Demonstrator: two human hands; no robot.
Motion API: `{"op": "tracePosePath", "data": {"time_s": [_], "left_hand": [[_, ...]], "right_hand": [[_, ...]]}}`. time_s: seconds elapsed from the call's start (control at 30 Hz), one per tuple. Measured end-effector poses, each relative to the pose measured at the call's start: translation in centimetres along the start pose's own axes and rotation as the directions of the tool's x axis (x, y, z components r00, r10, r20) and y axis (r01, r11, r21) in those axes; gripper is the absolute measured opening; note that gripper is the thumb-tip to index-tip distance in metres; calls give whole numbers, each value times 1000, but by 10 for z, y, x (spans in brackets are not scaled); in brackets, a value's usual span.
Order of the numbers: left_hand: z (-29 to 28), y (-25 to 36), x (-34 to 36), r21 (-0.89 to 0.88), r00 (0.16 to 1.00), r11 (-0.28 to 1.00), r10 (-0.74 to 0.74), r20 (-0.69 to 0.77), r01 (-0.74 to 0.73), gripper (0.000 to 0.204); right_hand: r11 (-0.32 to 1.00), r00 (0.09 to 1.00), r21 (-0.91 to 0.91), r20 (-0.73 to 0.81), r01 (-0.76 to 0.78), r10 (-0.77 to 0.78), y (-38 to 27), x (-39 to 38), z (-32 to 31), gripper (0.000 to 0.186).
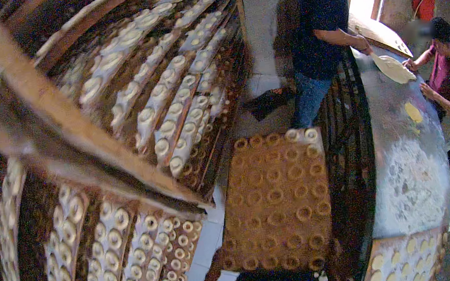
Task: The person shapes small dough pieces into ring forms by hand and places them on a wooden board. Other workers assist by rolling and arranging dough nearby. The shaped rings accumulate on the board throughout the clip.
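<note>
In front of my body is a brown rectangular board (274,206) with rows of ring-shaped marks. Two pale dough rings (302,135) sit at its far right corner. My left hand (218,257) is closed on the board's left edge close to the near corner, its fingers mostly hidden. Along the near right side, my right hand (334,267) holds the opposite edge; it is dark and only partly visible.
Tall racks (98,122) of boards with dough rings fill the left. At right, two people stand by a long floured table (408,182), handling a flat dough sheet (393,68). A tray of dough rounds (404,265) lies at the table's near end. Dark railings (345,121) run alongside.
</note>
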State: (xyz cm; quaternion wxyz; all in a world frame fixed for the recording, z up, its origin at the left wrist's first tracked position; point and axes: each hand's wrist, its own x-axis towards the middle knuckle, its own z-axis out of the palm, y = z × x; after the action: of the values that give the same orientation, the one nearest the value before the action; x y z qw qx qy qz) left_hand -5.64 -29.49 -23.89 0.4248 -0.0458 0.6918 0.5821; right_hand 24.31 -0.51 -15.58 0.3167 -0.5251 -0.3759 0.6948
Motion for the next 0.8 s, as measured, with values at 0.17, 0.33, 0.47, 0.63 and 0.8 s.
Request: {"op": "tracePosePath", "data": {"time_s": [0.17, 0.33, 0.47, 0.63, 0.8], "left_hand": [[19, -43, 64, -142, 977, 969, -210, -48, 201, 43], [27, -61, 111, -226, 944, 930, -317, -89, 291, 44], [45, -74, 139, -345, 902, 869, -414, -118, 354, 46], [81, -105, 182, -544, 843, 746, -524, -123, 384, 47], [125, -135, 238, -740, 774, 548, -630, -59, 389, 49]], "right_hand": [[984, 995, -159, 59, -75, 85, 25, 91, 30, 47], [960, 979, -253, 136, -116, 154, 53, 186, 78, 45], [941, 954, -315, 225, -124, 200, 69, 257, 127, 43], [909, 901, -405, 354, -94, 251, 99, 356, 192, 41], [869, 868, -494, 415, -35, 272, 121, 462, 247, 39]]}}
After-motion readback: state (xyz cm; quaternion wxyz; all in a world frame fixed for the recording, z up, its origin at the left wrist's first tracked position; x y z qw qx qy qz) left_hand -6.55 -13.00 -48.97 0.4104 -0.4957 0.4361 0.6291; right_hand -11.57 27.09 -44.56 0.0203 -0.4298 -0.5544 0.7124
